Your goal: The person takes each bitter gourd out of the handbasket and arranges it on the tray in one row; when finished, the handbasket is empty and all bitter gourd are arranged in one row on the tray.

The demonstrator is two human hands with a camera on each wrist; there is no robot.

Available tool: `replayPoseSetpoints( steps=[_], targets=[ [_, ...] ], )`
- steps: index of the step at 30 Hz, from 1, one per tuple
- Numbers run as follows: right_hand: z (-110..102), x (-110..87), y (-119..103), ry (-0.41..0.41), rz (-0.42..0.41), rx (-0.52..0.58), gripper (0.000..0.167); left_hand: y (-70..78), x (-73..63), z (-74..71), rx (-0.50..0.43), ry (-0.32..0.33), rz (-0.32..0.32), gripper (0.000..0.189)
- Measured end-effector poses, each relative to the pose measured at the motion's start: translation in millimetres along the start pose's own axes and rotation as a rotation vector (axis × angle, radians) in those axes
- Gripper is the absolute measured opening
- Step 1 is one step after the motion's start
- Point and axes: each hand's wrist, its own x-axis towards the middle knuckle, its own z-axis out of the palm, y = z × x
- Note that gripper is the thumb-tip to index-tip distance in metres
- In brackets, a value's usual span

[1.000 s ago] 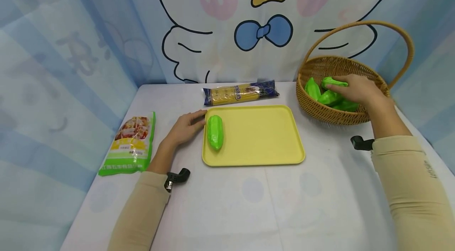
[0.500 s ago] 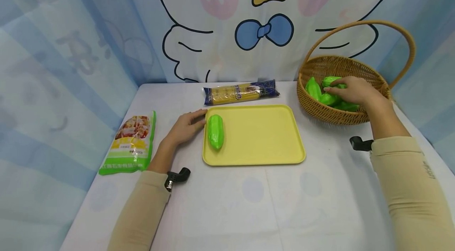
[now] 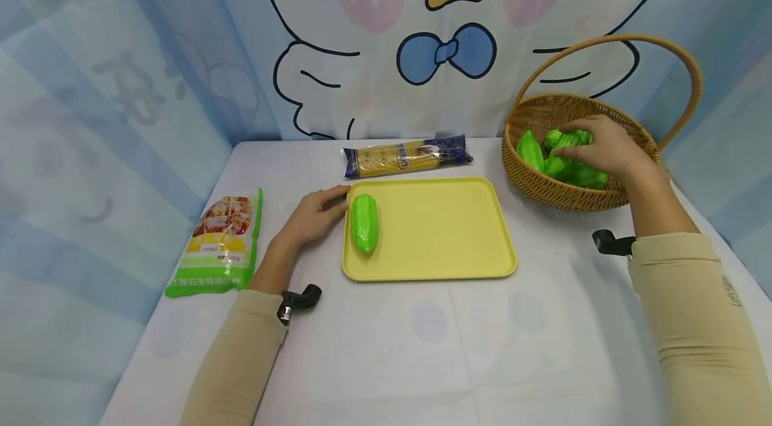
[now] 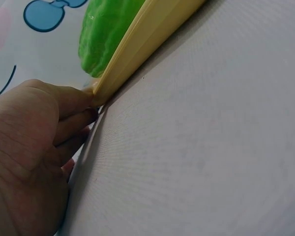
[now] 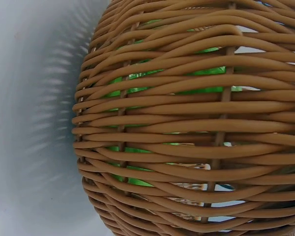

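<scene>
My left hand (image 3: pixel 316 215) touches the left rim of the yellow tray (image 3: pixel 440 232) with its fingertips, near the far corner. On that side of the tray lies a bright green bitter melon (image 3: pixel 364 224), whose ridged, bumpy skin shows in the left wrist view. Inside the wicker basket (image 3: pixel 543 193), my right hand (image 3: pixel 606 145) pinches a green vegetable (image 3: pixel 573 138), probably another bitter melon, between thumb and fingers. More green vegetables (image 3: pixel 530 151) lie around it. The right wrist view shows the basket's woven wall (image 5: pixel 187 108), which hides that hand.
Behind the tray lies a blue and yellow pasta packet (image 3: pixel 410 157). To the left is a green food bag (image 3: pixel 220 245). The basket's tall handle (image 3: pixel 693 78) arches over its opening. A printed curtain (image 3: pixel 386 98) hangs along the table's back edge.
My right hand has shifted its grasp in the basket, and the vegetable between its fingers now sits at a different angle. The left hand, tray and melon on it stay put.
</scene>
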Motion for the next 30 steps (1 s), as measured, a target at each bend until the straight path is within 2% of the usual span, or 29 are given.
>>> replayPoseSetpoints(
  steps=[12, 20, 30],
  targets=[
    [-1, -5.5, -10, 0.133, -0.028, 0.129, 0.065, -0.6, -1.4, -0.5, -0.019, 0.002, 0.017, 0.048],
    [-3, -14.4, -25, 0.193, -0.036, 0.215, 0.063, -1.4, -1.7, 0.4, -0.015, 0.005, 0.012, 0.049],
    [0, -29.2, -51, 0.293, -0.114, 0.301, 0.059, -1.0, -0.9, -0.5, -0.010, 0.004, 0.016, 0.048]
  ],
)
